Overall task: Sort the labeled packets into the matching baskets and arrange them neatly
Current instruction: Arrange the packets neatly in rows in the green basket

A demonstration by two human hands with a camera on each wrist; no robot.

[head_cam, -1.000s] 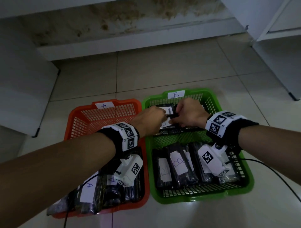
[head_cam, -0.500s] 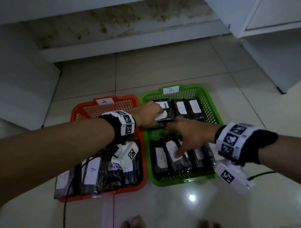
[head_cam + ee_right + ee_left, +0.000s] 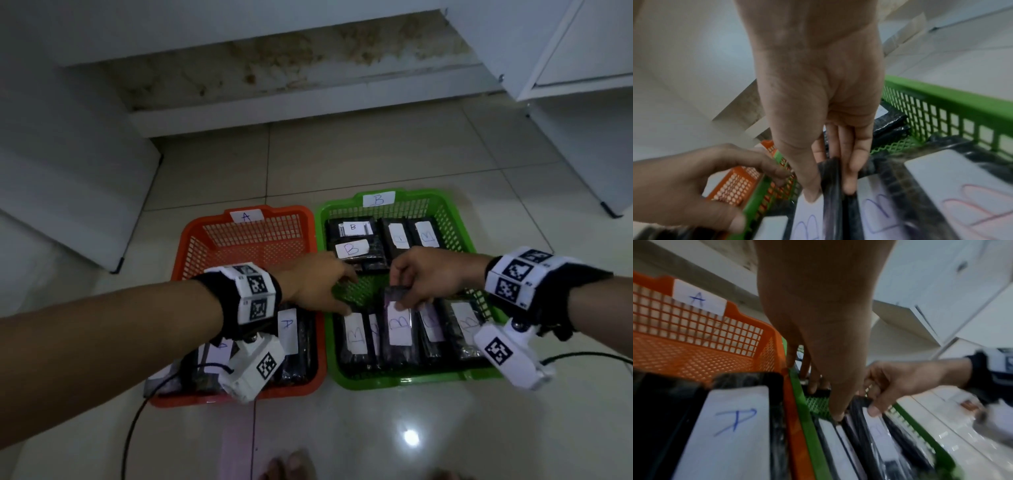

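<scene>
Where the head view blurs, right hand (image 3: 818, 113) visibly pinches packet (image 3: 831, 186).

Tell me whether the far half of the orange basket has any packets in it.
No: in the head view the orange basket shows bare mesh there; its packets lie at the near end.

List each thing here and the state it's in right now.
orange basket: far half bare, A packets in near half
green basket: holds B packets in two rows
B packet: far end pinched, raised
right hand: pinches B packet
left hand: fingers extended, thumb touching the near row
</scene>
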